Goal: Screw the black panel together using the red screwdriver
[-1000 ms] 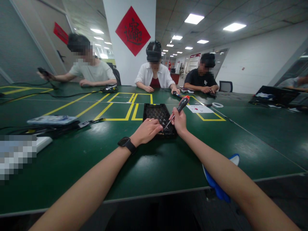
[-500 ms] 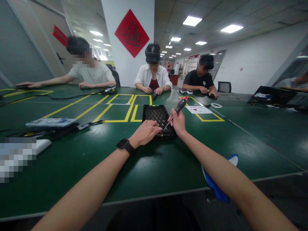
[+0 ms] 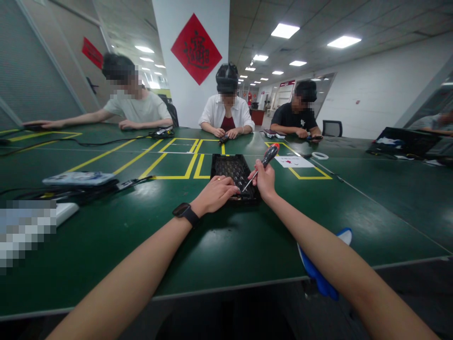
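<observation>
A black shallow tray-like case (image 3: pixel 231 165) with a patterned inside lies on the green table (image 3: pixel 198 255) in front of me. My right hand (image 3: pixel 264 180) is closed round a screwdriver (image 3: pixel 269 156) with a dark handle and a red end. Its thin metal shaft slants down to the left, the tip inside the case by its near edge. Over the near left part of the case lies my left hand (image 3: pixel 216 192), fingers pressed together, their tips close to the screwdriver tip. Whatever small thing those fingers pinch is hidden.
A blue and white glove (image 3: pixel 314 271) lies under my right forearm at the table edge. Cables (image 3: pixel 88 190) and a flat box (image 3: pixel 78 178) are on the left. A white paper (image 3: pixel 293 162) and a tape ring (image 3: pixel 319 156) lie beyond. Several people sit opposite.
The whole view has shifted slightly. My hands, the screwdriver and the case keep nearly the same arrangement, with the screwdriver tilted slightly more to the right.
</observation>
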A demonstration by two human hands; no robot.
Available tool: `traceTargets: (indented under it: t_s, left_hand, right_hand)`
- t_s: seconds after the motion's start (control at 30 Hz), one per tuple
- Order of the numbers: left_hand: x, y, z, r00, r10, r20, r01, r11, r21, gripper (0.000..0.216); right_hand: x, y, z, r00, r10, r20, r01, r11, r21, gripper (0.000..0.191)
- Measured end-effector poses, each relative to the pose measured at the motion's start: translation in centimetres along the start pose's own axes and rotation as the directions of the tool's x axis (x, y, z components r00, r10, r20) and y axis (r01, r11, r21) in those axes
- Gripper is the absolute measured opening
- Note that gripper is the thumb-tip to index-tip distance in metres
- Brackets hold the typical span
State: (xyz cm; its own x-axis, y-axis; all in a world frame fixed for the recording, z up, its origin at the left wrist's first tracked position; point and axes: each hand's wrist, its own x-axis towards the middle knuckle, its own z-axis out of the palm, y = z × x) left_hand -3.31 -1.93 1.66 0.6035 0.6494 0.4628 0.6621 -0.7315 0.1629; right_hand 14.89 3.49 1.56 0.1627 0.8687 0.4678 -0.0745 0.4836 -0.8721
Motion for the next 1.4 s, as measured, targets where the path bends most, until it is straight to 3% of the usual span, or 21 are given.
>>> traceTargets:
  t_s: [0.1, 0.27, 0.5, 0.7, 0.97, 1.23, 1.4]
  left_hand:
    - [0.1, 0.2, 0.0, 1.000, 0.005, -0.004, -0.004, 0.996, 0.084, 0.047]
    - [0.8, 2.0, 0.9, 0.984, -0.090, -0.155, 0.125, 0.964, 0.235, 0.037]
    - [2.1, 3.5, 2.5, 0.924, -0.297, -0.239, 0.320, 0.945, 0.064, 0.019]
    - [2.1, 2.6, 2.4, 0.904, -0.342, -0.255, 0.327, 0.940, -0.103, 0.014]
    - [1.9, 2.3, 2.7, 0.885, -0.388, -0.259, 0.355, 0.920, -0.164, 0.016]
    - [1.8, 1.8, 3.2, 0.917, -0.331, -0.221, 0.298, 0.939, -0.172, 0.018]
    - [1.9, 2.2, 3.2, 0.893, -0.368, -0.260, 0.336, 0.928, -0.161, 0.019]
  right_hand:
    - [0.0, -0.2, 0.0, 1.000, -0.013, -0.012, 0.013, 1.000, -0.011, 0.040]
    - [-0.5, -0.9, 0.4, 1.000, -0.014, 0.001, 0.014, 1.000, -0.015, 0.040]
    - [-1.8, -2.4, 1.2, 0.996, -0.078, 0.039, 0.078, 0.997, 0.001, 0.034]
    - [-2.2, -2.7, 1.2, 0.967, -0.101, 0.235, 0.075, 0.990, 0.118, 0.028]
    - [-1.8, -1.4, 1.5, 0.981, -0.087, 0.171, 0.061, 0.986, 0.153, 0.031]
    - [-2.1, -1.3, 1.4, 0.963, -0.090, 0.253, 0.044, 0.982, 0.183, 0.032]
    - [-2.3, -1.3, 1.3, 0.965, -0.099, 0.241, 0.061, 0.985, 0.160, 0.031]
